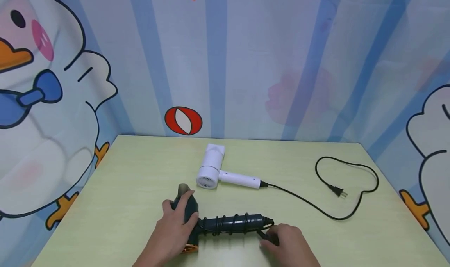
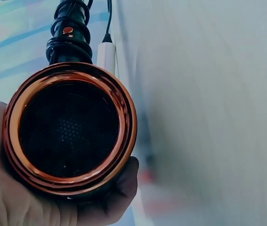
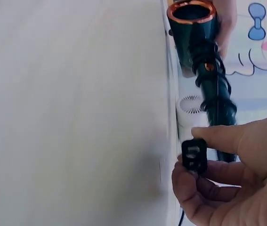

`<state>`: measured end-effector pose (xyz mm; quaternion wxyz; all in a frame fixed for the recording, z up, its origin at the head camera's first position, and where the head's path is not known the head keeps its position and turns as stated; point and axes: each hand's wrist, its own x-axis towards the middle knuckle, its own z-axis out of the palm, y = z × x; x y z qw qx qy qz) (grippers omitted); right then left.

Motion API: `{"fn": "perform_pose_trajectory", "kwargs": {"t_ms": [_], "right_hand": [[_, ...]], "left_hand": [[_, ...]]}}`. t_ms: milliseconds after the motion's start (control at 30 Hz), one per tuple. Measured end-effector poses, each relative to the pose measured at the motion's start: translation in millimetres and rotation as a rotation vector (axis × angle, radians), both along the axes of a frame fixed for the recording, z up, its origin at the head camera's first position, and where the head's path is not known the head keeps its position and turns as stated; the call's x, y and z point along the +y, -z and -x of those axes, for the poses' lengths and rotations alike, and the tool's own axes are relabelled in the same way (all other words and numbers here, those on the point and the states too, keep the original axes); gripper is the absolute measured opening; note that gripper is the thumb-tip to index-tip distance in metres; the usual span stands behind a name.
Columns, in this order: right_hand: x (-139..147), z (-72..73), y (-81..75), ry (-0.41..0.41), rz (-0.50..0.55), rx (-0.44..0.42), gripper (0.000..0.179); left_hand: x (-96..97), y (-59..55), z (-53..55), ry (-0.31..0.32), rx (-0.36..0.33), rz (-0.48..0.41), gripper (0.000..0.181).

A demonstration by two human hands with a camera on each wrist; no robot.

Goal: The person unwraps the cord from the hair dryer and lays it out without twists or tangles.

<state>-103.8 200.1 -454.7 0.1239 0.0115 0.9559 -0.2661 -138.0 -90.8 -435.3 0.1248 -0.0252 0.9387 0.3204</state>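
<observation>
A dark green hair dryer (image 1: 242,224) with a copper-coloured rim lies in front of me, handle pointing right. Its black cord is wound in several turns around the handle. My left hand (image 1: 174,228) grips the dryer's barrel, thumb on the near side and fingers over the top. In the left wrist view, the copper rim (image 2: 127,127) and dark grille face the camera, with that hand wrapped beneath. Beyond the handle's end, my right hand (image 1: 291,243) pinches the cord's black plug (image 3: 194,155) between thumb and fingers; its prongs cannot be made out clearly.
Farther back on the pale table (image 1: 140,169) lies a white hair dryer (image 1: 211,167). From its handle a black cord (image 1: 309,204) loops to the right, ending in a two-prong plug (image 1: 336,190). A printed cartoon curtain (image 1: 246,64) stands behind the table.
</observation>
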Motion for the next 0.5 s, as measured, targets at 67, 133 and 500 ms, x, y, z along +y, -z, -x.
{"fn": "perform_pose_trajectory", "kwargs": {"t_ms": [67,133,500], "right_hand": [[6,0.0,1.0,0.006,0.06,0.012,0.018],[11,-0.4,0.9,0.015,0.09,0.018,0.02],[28,16.5,-9.0,-0.195,0.097,0.059,0.012]], "left_hand": [[-0.9,-1.3,-0.8,0.0,0.006,-0.012,0.062],[-1.4,-2.7,-1.9,0.003,0.011,-0.025,0.062],[-3.3,-8.9,-5.8,0.04,0.055,-0.071,0.06]]}}
